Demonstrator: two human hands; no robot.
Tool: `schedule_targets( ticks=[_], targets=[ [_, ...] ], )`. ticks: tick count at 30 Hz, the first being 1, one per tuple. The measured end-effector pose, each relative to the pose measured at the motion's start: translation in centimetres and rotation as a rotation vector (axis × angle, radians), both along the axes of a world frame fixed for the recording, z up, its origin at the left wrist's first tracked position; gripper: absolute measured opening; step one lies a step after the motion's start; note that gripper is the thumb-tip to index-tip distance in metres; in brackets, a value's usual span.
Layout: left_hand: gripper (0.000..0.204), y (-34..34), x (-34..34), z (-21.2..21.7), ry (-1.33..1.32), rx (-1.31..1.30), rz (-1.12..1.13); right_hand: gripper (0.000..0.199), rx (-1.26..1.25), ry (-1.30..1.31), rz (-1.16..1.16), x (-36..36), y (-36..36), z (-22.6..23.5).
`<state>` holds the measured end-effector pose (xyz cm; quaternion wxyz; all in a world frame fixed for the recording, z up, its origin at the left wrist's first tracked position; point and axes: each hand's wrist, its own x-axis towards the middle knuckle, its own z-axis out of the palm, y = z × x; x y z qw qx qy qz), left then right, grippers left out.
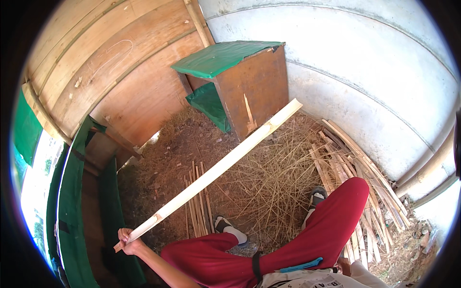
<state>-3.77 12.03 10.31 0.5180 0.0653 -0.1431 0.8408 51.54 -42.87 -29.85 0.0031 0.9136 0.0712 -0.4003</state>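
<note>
My left hand (128, 241) is closed round the lower end of a long split bamboo strip (216, 173). The pale inner face of the strip is turned up, with node marks near both ends. It slants up to the right across the view, and its far end is in front of the brown cabinet. What looks like a small part of my right hand (344, 264) shows beside my right thigh; its fingers are hidden. A flat blue object (302, 265) lies at my lap, its kind unclear.
Split bamboo strips (370, 201) are piled along the white wall (355, 53) on the right. Thinner strips (197, 206) lie by my left foot. Shavings (269, 187) cover the ground between my feet. A green-topped cabinet (259, 81) stands in the corner; a green-covered bench (113, 211) is at left.
</note>
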Motion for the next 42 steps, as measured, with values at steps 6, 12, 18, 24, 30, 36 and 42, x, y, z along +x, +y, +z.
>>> schedule_targets(
  ticks=[6,12,18,24,30,36,42],
  targets=[
    [0.018,-0.1,-0.3,-0.5,-0.019,-0.036,0.017,0.034,-0.024,-0.194,-0.119,0.5,-0.4,-0.9],
    [0.018,-0.6,1.6,0.0,0.025,-0.019,0.012,0.046,0.435,-0.603,0.042,2.3,3.5,12.9],
    [0.020,-1.5,4.9,1.3,0.119,-0.090,0.132,0.016,1.503,-0.732,0.695,2.1,11.5,29.3],
    [0.022,-1.4,10.0,1.7,0.292,0.006,0.150,0.022,1.128,-0.263,1.257,-4.8,18.0,31.0],
    [0.023,-1.6,10.9,2.1,0.335,0.075,0.103,0.026,1.035,-0.232,1.494,-4.9,17.7,30.6],
    [0.024,-1.5,11.8,3.2,0.416,0.099,0.106,0.021,0.891,0.108,1.042,-3.3,18.7,34.0],
    [0.020,-1.3,14.5,10.4,0.643,0.434,-0.058,0.025,1.239,0.026,0.627,0.6,25.3,42.4]
  ],
)
